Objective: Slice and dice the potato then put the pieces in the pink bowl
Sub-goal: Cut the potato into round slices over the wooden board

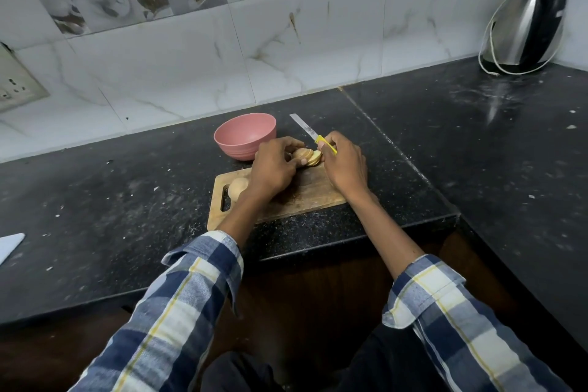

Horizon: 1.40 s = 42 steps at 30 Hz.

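Note:
A stack of pale potato slices (307, 156) stands on edge at the far end of the wooden cutting board (313, 192). My left hand (273, 165) pinches the slices from the left with fingers and thumb. My right hand (345, 164) touches them from the right while gripping a yellow-handled knife (305, 129), whose blade points away over the counter. An uncut potato piece (238, 188) lies near the board's left end, partly behind my left wrist. The empty pink bowl (245, 135) stands just beyond the board, to the left of the slices.
The black stone counter (127, 188) runs left and wraps round to the right. A steel electric kettle (528, 25) with its cord stands in the far right corner. A white object (11, 245) pokes in at the left edge. A wall socket (16, 83) sits on the tiles.

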Motion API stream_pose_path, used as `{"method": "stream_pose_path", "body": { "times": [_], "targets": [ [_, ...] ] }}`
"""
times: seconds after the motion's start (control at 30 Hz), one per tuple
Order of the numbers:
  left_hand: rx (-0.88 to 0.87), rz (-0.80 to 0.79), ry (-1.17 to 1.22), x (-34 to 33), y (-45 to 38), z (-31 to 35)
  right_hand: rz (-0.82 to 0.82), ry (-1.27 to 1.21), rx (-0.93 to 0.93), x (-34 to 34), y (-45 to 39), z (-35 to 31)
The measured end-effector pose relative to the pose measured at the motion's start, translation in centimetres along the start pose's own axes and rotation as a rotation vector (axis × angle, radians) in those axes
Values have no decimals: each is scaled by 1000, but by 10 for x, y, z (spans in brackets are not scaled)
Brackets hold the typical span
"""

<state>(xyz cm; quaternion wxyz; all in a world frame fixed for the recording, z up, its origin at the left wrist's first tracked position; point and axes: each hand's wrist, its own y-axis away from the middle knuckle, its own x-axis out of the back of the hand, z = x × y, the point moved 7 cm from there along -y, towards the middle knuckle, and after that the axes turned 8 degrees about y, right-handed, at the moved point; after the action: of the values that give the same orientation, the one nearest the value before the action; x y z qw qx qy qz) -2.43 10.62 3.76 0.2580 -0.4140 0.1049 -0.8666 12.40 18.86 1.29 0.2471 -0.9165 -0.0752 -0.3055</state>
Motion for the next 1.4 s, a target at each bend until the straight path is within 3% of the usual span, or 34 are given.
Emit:
{"method": "stream_pose_path", "body": {
  "times": [0.5, 0.77, 0.97, 1.13, 1.4],
  "targets": [
    [-21, 7, -85, 33, 19, 5, 86, -21, 29, 11, 4, -5],
    [154, 159, -114, 98, 59, -40, 141, -215, 94, 22, 24, -21],
    [196, -56, -23, 87, 76, -55, -129, -172, 273, -14, 47, -41],
    [155, 2, 10, 80, 73, -48, -217, -73, 288, -25, 48, -36],
    [-5, 103, 261, 66, 66, -21, -214, -71, 289, -23, 50, -36]
  ]
}}
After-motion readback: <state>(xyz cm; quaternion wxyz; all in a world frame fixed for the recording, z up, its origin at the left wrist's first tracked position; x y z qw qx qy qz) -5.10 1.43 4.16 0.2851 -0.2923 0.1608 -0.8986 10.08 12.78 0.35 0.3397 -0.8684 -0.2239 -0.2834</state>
